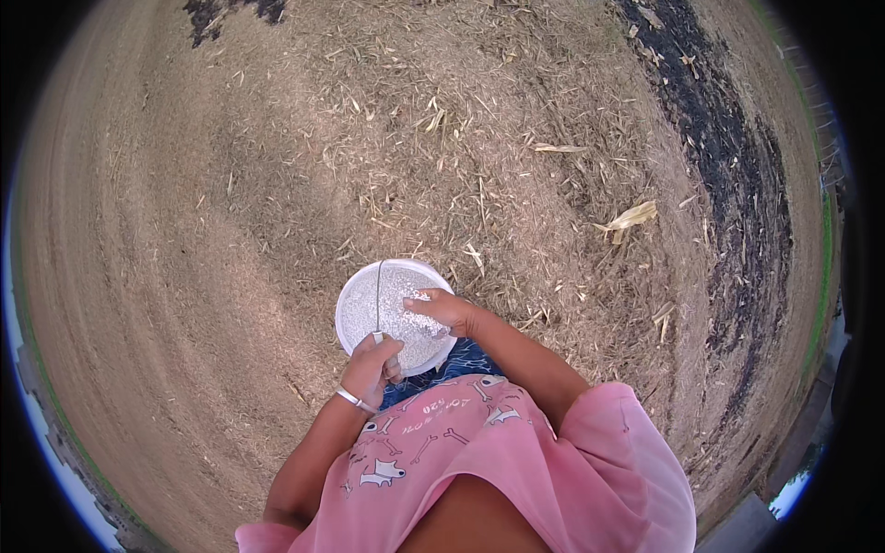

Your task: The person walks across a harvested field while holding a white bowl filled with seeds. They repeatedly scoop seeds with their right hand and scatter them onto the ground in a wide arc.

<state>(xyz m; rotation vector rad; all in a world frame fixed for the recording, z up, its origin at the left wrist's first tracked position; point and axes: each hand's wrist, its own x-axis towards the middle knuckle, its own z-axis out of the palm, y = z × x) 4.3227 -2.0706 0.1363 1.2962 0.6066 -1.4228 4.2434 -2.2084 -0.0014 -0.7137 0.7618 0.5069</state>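
Observation:
A white bucket (340, 318) hangs in front of my body, filled with small white granules (358, 297). My left hand (371, 361) is closed round the grip of its thin wire handle (378, 293), at the near side of the bucket. Over the right part of the bucket, my right hand (442, 310) is cupped with a heap of the white granules in it. The thumb points left across the heap, and the other fingers are mostly hidden under it.
Dry, straw-strewn soil (277, 184) surrounds me. A pale corn husk (631, 217) lies ahead on the right. Beyond it runs a dark, burnt-looking strip (728, 157). Green growth (823, 276) edges the field at the far right.

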